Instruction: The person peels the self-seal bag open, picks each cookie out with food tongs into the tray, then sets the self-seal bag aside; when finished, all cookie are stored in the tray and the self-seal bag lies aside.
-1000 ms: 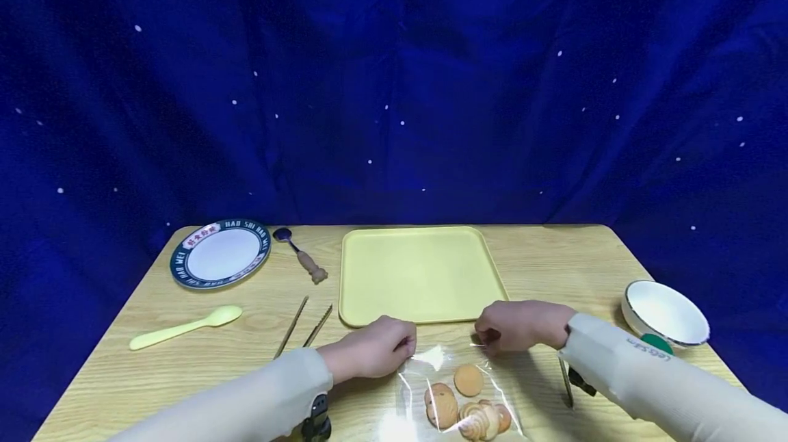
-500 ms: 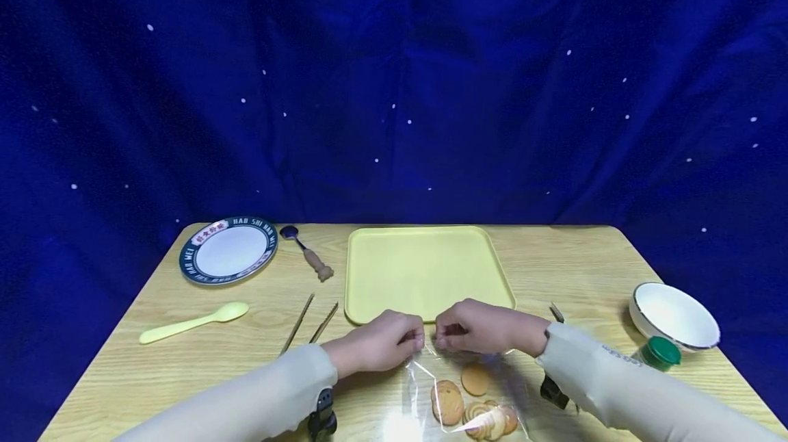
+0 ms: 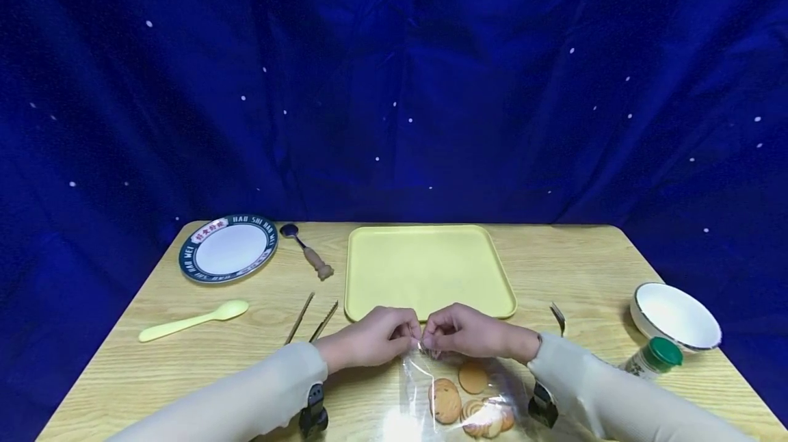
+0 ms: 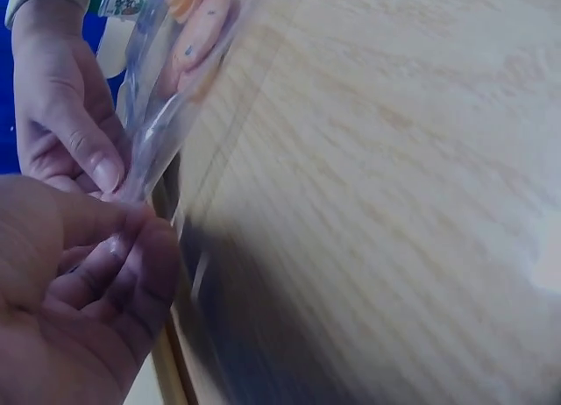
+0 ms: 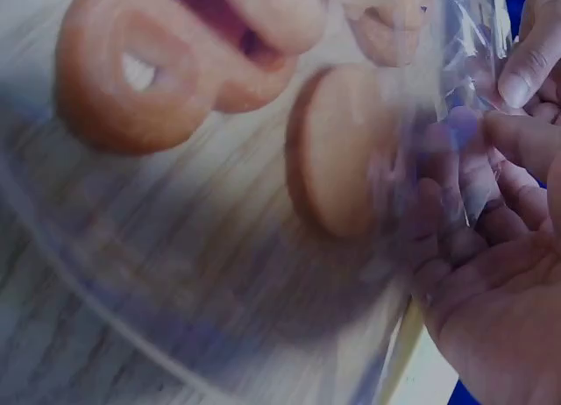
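Note:
A clear plastic bag (image 3: 418, 387) lies at the table's near edge with several bread-like pieces inside, among them a flat round cookie (image 3: 444, 401), a plain round biscuit (image 3: 473, 378) and a ridged roll (image 3: 480, 419). My left hand (image 3: 378, 337) pinches the bag's gathered top edge between thumb and fingers. Right beside it, my right hand (image 3: 470, 332) pinches the same edge, the fingertips of both hands almost meeting. In the right wrist view, the clear film bunches at the right fingers (image 5: 473, 177), and a ring-shaped piece (image 5: 131, 72) shows through the bag.
Beyond the hands lies a yellow tray (image 3: 425, 271). On the left are a plate (image 3: 230, 250), a small spoon (image 3: 308, 254), a yellow spoon (image 3: 193, 321) and tongs (image 3: 310, 319). On the right are a fork (image 3: 558, 319), a green-capped jar (image 3: 654, 358) and a white bowl (image 3: 676, 315).
My right hand has moved left along the bag's top edge until it meets the left hand. The bag's opening is now drawn together. The left hand has barely moved.

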`<state>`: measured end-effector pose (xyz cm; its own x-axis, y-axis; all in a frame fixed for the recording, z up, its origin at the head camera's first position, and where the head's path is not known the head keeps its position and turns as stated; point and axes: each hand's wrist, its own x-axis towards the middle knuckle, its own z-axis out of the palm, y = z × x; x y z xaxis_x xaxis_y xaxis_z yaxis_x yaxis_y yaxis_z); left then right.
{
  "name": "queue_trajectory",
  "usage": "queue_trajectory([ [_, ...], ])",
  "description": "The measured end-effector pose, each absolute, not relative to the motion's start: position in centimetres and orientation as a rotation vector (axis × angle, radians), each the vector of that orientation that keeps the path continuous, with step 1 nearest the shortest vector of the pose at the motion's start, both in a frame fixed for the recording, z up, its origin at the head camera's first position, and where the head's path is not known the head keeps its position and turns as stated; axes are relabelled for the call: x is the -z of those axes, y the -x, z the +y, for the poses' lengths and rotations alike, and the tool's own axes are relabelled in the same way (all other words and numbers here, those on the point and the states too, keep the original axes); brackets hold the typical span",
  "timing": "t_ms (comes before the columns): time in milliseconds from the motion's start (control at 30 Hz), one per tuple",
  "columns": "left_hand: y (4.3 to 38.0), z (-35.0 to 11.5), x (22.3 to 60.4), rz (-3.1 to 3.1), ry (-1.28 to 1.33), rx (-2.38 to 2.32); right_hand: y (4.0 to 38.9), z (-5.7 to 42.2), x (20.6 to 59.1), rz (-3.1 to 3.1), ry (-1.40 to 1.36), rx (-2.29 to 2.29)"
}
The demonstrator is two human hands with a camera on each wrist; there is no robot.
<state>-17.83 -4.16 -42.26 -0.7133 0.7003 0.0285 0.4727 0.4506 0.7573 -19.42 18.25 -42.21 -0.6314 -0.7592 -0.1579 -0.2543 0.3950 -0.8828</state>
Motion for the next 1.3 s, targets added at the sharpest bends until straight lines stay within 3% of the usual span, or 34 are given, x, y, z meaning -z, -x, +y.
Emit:
queue_trajectory([
  [467,17.9,-4.5,41.8,2.404,-0.941,-1.179,19.6,17.9,42.4,2.029,0.736,1.24],
  [1300,16.2,-3.5,41.0,2.614,-0.827,-0.976,19.7,18.0,42.6,1.97,0.855,1.292],
])
